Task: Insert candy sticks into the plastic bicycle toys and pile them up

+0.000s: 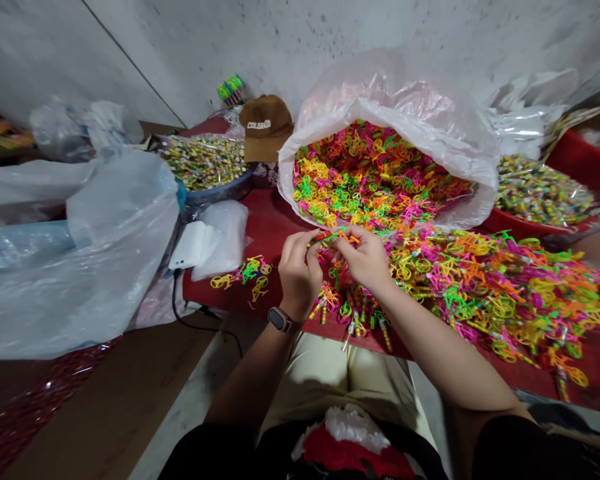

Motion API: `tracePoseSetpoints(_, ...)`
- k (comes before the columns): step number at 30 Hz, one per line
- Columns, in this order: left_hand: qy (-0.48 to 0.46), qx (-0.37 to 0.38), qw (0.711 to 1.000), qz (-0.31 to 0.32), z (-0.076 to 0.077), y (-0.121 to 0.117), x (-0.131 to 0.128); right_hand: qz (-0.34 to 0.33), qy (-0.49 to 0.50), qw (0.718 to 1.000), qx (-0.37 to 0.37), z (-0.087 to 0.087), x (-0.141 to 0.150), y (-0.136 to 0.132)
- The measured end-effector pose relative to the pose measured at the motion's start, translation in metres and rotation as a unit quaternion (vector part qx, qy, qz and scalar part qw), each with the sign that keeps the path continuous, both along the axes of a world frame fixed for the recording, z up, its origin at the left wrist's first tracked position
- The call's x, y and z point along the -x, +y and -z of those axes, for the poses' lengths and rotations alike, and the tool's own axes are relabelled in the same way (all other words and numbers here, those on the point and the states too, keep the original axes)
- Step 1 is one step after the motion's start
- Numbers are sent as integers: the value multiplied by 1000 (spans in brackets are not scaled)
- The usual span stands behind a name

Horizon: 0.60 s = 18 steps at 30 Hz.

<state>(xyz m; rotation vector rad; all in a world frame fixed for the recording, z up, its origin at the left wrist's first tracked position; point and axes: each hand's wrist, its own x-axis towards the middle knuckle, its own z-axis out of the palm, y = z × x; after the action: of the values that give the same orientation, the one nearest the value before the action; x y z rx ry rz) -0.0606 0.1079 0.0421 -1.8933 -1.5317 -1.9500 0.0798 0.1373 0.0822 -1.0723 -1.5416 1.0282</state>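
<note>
My left hand (299, 272), with a band on its wrist, pinches a small reddish stick-like piece (323, 235) at the table's middle. Facing it, my right hand (366, 259) has its fingers closed on a small green and orange plastic toy (341, 234). The two pieces meet or overlap between the fingertips; whether they are joined I cannot tell. Just behind both hands gapes a white plastic sack (485, 193) full of bright bicycle-like plastic toys (360, 183). To the right spreads a large heap of similar toys on candy-filled tubes (480, 287), some lying below my hands.
A few loose toys (253, 269) and a white power bank with a cable (193, 245) lie left on the red table (265, 213). Behind are a basin of wrapped candy tubes (205, 163) and a brown cap (266, 123). Large plastic bags (120, 240) fill the left side.
</note>
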Motion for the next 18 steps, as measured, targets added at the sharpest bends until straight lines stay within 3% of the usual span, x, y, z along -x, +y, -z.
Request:
tracePoseSetpoints(4, 48, -33, 997, -53, 4, -2, -1, 26, 30, 999, -18, 2, 7, -12)
tracePoseSetpoints(8, 99, -140, 982, -76, 10, -5, 6, 61, 46, 992, -100, 0, 8, -28)
tracePoseSetpoints(11, 142, -194, 969, -47, 7, -14, 12, 84, 52, 984, -147, -5, 5, -42)
tracePoseSetpoints(15, 151, -201, 968, 17, -5, -29, 16, 106, 24, 980, -167, -10, -3, -55)
tracePoseSetpoints(18, 151, -199, 968, 10, -13, -39, 16, 93, 19, 981, -171, -13, -7, -59)
